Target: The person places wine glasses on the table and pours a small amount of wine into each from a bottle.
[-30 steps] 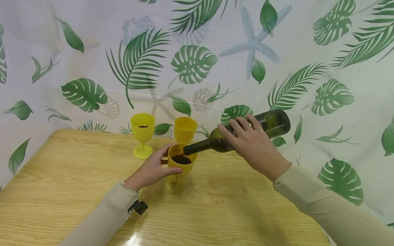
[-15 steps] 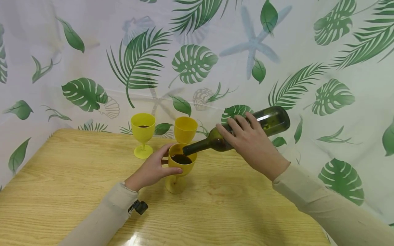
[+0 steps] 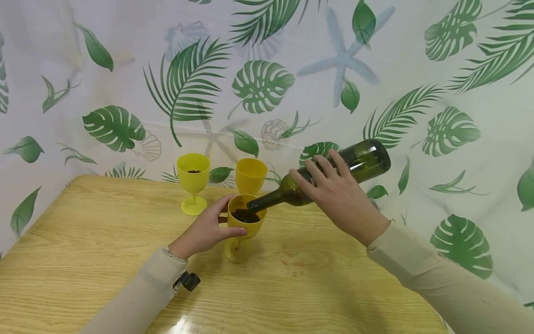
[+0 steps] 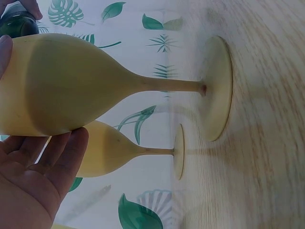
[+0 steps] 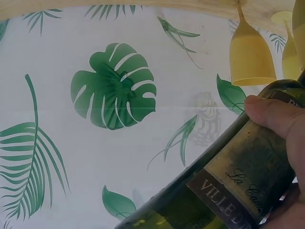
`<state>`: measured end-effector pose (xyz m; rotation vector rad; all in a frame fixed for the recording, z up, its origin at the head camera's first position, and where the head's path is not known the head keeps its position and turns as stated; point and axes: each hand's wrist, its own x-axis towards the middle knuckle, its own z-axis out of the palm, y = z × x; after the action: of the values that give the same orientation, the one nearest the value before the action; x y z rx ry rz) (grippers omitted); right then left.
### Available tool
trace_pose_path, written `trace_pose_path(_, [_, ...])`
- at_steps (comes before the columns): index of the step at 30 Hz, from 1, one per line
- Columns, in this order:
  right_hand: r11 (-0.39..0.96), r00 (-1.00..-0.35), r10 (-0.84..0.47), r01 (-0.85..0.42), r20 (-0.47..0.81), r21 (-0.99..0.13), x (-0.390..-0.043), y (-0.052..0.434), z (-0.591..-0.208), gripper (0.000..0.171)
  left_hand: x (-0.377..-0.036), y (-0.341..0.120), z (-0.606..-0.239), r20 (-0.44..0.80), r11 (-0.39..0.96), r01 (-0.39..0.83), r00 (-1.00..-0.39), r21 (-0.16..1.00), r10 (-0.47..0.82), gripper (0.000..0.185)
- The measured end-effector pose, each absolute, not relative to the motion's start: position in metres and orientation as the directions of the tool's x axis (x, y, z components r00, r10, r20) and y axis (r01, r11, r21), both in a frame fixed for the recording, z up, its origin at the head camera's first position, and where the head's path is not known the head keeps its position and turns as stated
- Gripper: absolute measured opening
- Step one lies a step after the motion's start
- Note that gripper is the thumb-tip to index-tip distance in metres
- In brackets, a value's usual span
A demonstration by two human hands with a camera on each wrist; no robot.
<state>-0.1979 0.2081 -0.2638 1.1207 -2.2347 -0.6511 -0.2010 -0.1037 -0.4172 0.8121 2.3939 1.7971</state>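
Note:
My left hand (image 3: 207, 230) grips the bowl of a yellow goblet (image 3: 246, 229), which holds dark liquid. Its stem and round foot show in the left wrist view, the foot down at the tabletop. With my right hand (image 3: 340, 199) I hold a dark green wine bottle (image 3: 367, 162) around its body. The bottle slants down to the left, its mouth just inside the goblet's rim. A printed label (image 5: 252, 167) shows in the right wrist view, partly covered by my thumb and fingers.
A brighter yellow goblet (image 3: 193, 174) with some dark liquid stands at the back left of the wooden table (image 3: 117, 222). Another yellow goblet (image 3: 251, 175) stands right behind the held one, its inside bottom hidden. A leaf-patterned curtain (image 3: 267, 130) hangs behind the table.
The bottle's base has risen a little, steepening its slant, and my right hand has shifted slightly up and left with it. My left hand and the goblets have stayed in place.

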Motion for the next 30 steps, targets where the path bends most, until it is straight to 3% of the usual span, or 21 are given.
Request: trace_pose_path(30, [0.469, -0.441, -0.865, -0.546, 0.238, 0.694, -0.1981, 0.2013, -0.2581, 0.086, -0.202, -0.1043, -0.4166, 0.27, 0.186, 0.378, -0.86, 0.907, 0.432, 0.077])
